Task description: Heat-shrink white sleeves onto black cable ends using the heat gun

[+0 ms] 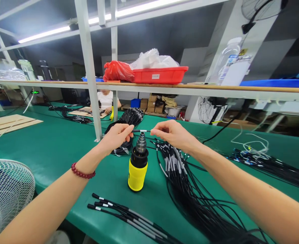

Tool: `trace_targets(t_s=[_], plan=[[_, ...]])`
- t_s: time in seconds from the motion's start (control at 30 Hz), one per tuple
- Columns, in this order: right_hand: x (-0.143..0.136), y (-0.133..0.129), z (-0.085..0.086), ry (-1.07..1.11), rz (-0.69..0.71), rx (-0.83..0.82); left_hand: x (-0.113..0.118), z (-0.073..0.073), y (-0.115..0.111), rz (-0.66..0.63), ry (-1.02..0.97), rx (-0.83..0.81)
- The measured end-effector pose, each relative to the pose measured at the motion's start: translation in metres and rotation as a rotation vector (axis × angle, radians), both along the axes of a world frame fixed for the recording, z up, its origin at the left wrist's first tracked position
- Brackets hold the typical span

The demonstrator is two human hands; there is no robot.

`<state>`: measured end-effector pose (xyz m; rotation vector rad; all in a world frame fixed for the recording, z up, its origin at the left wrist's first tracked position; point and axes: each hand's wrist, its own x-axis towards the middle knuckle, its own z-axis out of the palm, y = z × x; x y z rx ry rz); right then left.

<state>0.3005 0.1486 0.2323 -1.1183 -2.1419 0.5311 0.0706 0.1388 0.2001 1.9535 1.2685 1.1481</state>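
Note:
A black cable with a white label (143, 130) is stretched level between my two hands, just above the metal nozzle of an upright yellow and black heat gun (137, 173). The fingers of my left hand (119, 135) pinch its left part. My right hand (168, 133) pinches it right of the label. Beside the heat gun, on the right, lies a large bundle of black cables with grey sleeves (174, 162). Several labelled cables (124, 213) lie at the near edge. A coiled black cable bundle (131, 117) rests behind my left hand.
The green table (63, 145) carries a white shelf post (88, 67) and more black cables (278, 169) at right. A white fan (8, 196) stands at the near left. A red tray (162, 75) sits on the shelf. Across the table sits a person (105, 100).

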Motion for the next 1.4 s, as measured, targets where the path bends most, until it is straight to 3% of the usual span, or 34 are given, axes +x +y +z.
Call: trace_targets(t_s=[0.27,0.43,0.63,0.97,1.17,1.4], plan=[[-0.001,0.004,-0.005,0.100,0.018,0.000,0.006,0.005,-0.004,0.027,-0.082,0.075],[0.001,0.002,-0.002,0.112,0.045,-0.007,0.005,0.008,-0.003,0.053,0.046,0.008],[0.001,-0.002,0.001,-0.008,0.054,-0.049,0.006,0.007,-0.005,0.009,-0.007,0.082],[-0.002,-0.003,-0.001,0.067,0.069,-0.018,0.003,0.003,-0.002,0.049,0.026,0.018],[-0.004,0.004,-0.007,0.143,0.052,-0.006,0.007,0.003,-0.003,0.069,-0.056,0.086],[-0.006,0.000,-0.003,0.140,0.089,-0.005,0.004,0.003,0.001,0.049,-0.024,0.000]])
